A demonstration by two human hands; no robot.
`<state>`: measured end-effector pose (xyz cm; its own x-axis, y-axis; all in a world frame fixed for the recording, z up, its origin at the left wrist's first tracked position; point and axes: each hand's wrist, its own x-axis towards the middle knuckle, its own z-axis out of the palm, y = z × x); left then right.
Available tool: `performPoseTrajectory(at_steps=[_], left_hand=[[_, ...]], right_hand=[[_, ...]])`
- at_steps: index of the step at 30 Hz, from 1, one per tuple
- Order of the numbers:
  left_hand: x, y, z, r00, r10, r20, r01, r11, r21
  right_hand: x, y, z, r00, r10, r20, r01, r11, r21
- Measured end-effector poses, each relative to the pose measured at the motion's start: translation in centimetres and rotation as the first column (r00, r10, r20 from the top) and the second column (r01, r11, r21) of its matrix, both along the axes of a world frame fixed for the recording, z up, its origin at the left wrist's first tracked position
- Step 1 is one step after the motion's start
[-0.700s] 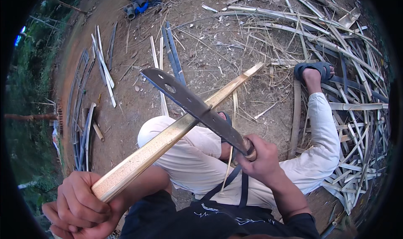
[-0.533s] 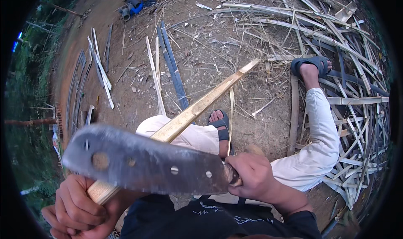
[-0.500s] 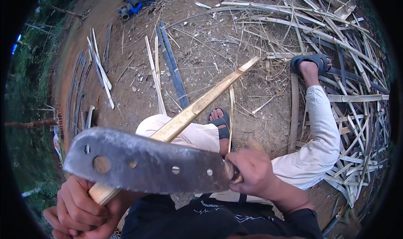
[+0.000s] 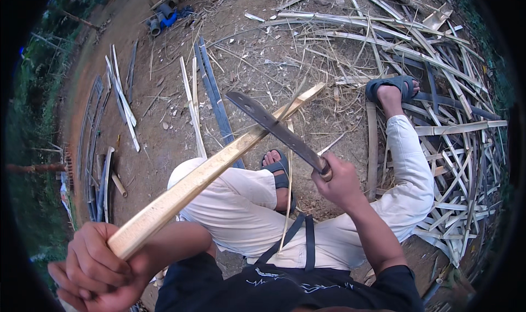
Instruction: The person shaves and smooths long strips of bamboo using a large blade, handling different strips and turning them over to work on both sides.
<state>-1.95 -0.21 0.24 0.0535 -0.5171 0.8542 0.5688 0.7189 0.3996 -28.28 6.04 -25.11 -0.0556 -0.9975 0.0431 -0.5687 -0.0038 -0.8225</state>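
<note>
Stick (image 4: 192, 187) in L hand (image 4: 98, 265), fingers wrapped tight; R hand (image 4: 339, 185) w/ fingers closed round knife (image 4: 296, 143), across stick, prob. touching.

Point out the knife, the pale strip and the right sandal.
Knife (image 4: 282, 132), head view: middle of the blade.
Pale strip (image 4: 212, 166), head view: long face, about midway along.
Right sandal (image 4: 391, 82), head view: strap over the foot.

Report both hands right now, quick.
Left hand: closed, holding the near end of the wooden strip.
Right hand: closed, holding the knife by its handle, blade across the strip.
</note>
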Motion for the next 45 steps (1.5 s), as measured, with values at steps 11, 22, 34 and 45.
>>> performPoseTrajectory(at_steps=[11, 22, 34, 45], left_hand=[[0.9, -0.2, 0.3, 0.991, 0.119, 0.058, -0.121, 0.992, 0.034], [1.2, -0.6, 0.0, 0.991, 0.109, -0.077, -0.113, 0.992, -0.056], [-0.7, -0.4, -0.9, 0.867, 0.435, -0.241, -0.479, 0.862, -0.165], [3.9, -1.1, 0.0, 0.426, 0.904, 0.017, -0.831, 0.399, -0.388]], right_hand=[[-0.3, -1.1, -3.3, 0.999, -0.001, -0.033, 0.0, 1.0, -0.028], [-3.8, -2.8, -4.7, 0.984, -0.004, -0.176, 0.027, 0.991, 0.131], [-7.1, -5.1, -7.7, 0.971, -0.026, -0.24, 0.034, 0.999, 0.03], [-11.1, -7.5, -15.2, 0.897, -0.125, -0.424, 0.226, 0.954, 0.199]])
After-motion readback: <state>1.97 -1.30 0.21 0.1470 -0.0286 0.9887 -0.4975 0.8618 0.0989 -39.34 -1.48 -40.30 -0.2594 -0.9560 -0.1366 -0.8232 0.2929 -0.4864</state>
